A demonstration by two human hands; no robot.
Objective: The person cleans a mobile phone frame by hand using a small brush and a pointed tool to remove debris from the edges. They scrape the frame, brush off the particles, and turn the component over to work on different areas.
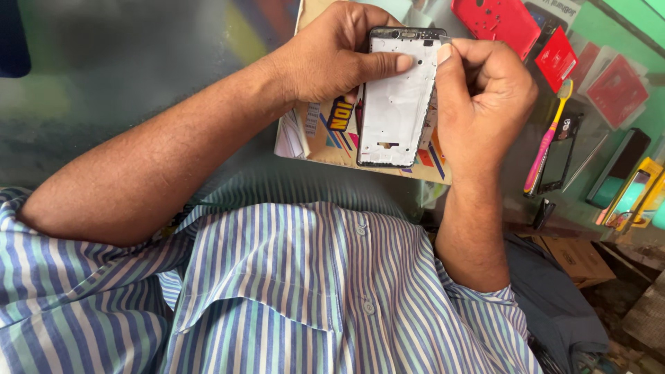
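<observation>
A bare phone frame (393, 104), white inside with a black rim, stands tilted above a printed cardboard sheet (325, 135). My left hand (325, 55) grips its left edge, thumb pressed flat across the white inner plate. My right hand (485, 97) is curled at the frame's right edge, thumb tip touching the top right corner. Whether the right fingers pinch a small tool is hidden.
A red phone back cover (495, 21) lies at the top. A pink and yellow toothbrush (547, 138) rests beside a black phone part (557, 156). Red cards (616, 90), a dark phone (620, 166) and yellow packets (641, 194) sit at the right. A cardboard box (575, 260) is below the counter.
</observation>
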